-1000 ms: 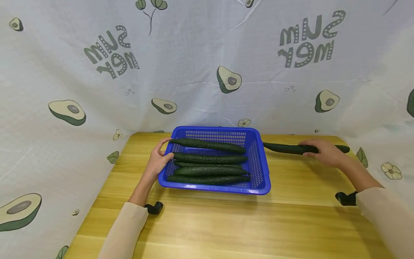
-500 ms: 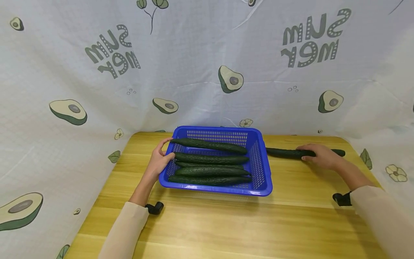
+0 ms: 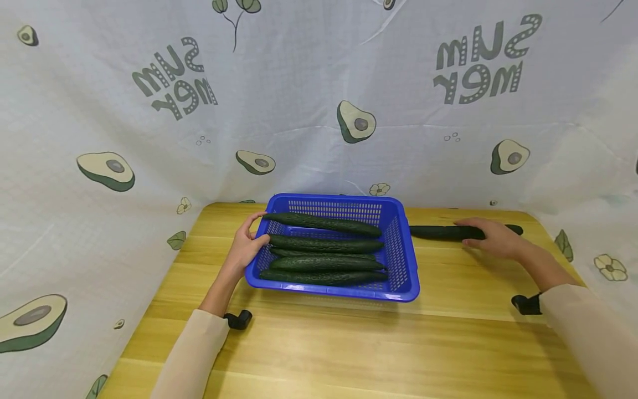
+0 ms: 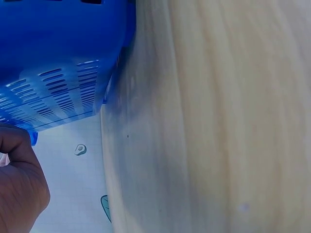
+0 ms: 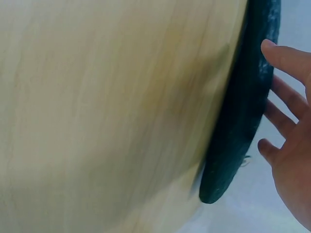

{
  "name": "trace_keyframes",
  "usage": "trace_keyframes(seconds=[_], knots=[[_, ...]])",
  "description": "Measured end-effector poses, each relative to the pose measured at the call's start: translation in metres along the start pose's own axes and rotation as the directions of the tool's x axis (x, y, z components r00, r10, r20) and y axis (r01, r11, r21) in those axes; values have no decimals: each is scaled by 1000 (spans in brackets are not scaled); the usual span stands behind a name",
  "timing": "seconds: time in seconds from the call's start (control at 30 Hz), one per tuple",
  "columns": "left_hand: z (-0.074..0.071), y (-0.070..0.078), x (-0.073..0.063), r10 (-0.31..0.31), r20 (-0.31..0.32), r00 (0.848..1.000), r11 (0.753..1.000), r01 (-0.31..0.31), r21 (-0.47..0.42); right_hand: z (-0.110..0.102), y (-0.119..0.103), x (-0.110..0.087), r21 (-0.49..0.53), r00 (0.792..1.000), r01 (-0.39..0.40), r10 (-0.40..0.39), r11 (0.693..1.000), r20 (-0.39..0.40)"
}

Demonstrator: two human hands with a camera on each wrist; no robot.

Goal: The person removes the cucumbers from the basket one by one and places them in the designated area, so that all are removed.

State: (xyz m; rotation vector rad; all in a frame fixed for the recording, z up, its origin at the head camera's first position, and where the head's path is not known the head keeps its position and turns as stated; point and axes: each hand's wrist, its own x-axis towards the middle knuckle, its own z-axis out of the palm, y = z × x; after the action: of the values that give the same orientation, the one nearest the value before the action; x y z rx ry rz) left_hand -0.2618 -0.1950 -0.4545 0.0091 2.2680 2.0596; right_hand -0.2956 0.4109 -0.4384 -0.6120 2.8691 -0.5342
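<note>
A blue plastic basket [image 3: 408, 269] with slotted walls holds several long dark-green cucumbers [image 3: 326, 244] lying side by side. My left hand [image 3: 244, 246] grips its left rim, thumb over the edge. The left wrist view shows the basket's outer wall [image 4: 58, 53] above the hand [image 4: 22, 189]. Right of the basket, another cucumber [image 3: 433, 233] lies at the back of the table. My right hand [image 3: 493, 238] is over this cucumber [image 5: 238, 107]. In the right wrist view the fingers are spread and fairly straight, thumb tip at its edge; the other fingertips are partly hidden behind it.
The light wooden table [image 3: 339, 349] stretches in front of the basket. A pale cloth [image 3: 299, 100] printed with avocados hangs behind and beside the table. A black wrist mount [image 3: 239, 320] sits on the left wrist and another [image 3: 527, 305] on the right.
The cucumber at the right has shifted left relative to my right hand and come slightly nearer, while that hand moved only a little. The left hand and basket have stayed in place.
</note>
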Motion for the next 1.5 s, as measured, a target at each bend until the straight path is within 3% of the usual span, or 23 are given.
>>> trace_keyframes(seconds=[0.33, 0.67, 1.07, 1.5], knots=[[3, 1, 0, -8, -7, 1000, 1000, 8, -26, -15, -33, 3, 33, 998, 2, 0, 999, -62], [5, 3, 3, -1, -3, 1000, 1000, 1, -28, -34, -81, 16, 77, 989, -1, 13, 997, -145], [3, 3, -3, -20, -27, 999, 1000, 20, -1, -39, -136, 42, 106, 974, 92, -67, 990, -216], [6, 3, -6, -52, -14, 999, 998, 51, -32, -39, -191, 72, 122, 960, 209, -180, 970, -217]])
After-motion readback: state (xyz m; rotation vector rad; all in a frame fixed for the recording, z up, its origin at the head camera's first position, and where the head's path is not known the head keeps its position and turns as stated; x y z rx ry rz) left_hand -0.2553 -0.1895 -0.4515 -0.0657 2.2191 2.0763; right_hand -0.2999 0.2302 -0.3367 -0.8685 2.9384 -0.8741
